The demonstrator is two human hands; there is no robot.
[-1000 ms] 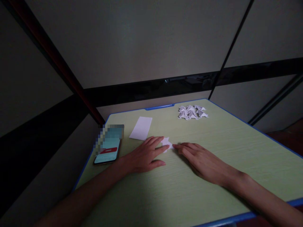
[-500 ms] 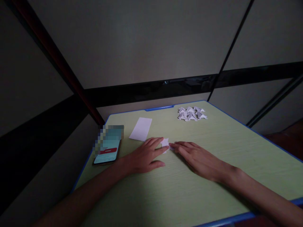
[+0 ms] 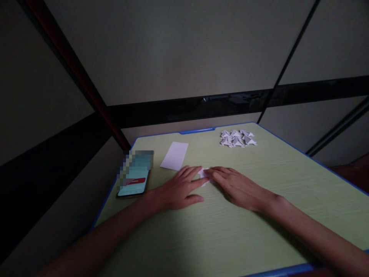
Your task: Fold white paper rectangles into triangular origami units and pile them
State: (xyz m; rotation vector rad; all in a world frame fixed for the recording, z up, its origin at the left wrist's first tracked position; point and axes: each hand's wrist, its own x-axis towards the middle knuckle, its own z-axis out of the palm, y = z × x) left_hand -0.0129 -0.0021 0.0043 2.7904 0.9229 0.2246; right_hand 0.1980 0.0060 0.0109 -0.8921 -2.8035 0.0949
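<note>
A small folded paper piece (image 3: 204,174), white with pointed edges, lies flat on the table between my two hands. My left hand (image 3: 182,188) rests palm down with fingers spread, its index and middle fingertips at the left side of the piece. From the right, my right hand (image 3: 238,186) bends over the piece with its fingers bunched together, the fingertips pressing on its right part. Those fingers hide much of the fold, and the right thumb is only partly visible.
A blank white paper sheet (image 3: 174,156) lies beyond my left hand. Several folded paper figures (image 3: 236,138) sit in two rows at the back right. A phone (image 3: 135,179) with a lit screen is at the left edge of the green table (image 3: 196,234). Cabinet panels (image 3: 184,50) stand behind.
My right fingertips have moved left and onto the paper piece, covering more of it. My left hand keeps its place on the piece. The whole view has shifted slightly.
</note>
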